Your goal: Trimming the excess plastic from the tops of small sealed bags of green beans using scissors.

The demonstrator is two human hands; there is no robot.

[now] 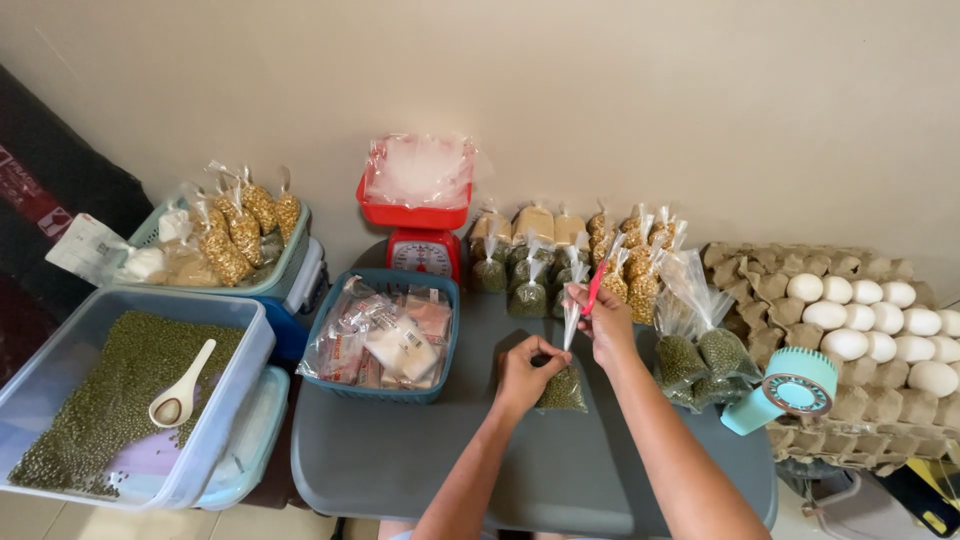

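head view: left grip [525, 375] pinches bean bag [563, 390]; right grip [603, 320] pinches its twisted neck.

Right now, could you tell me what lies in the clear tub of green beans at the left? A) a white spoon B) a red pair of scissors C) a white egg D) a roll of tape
A: a white spoon rests on the green beans inside the clear tub, its bowl toward the near side, while both hands work at the small bag on the table.
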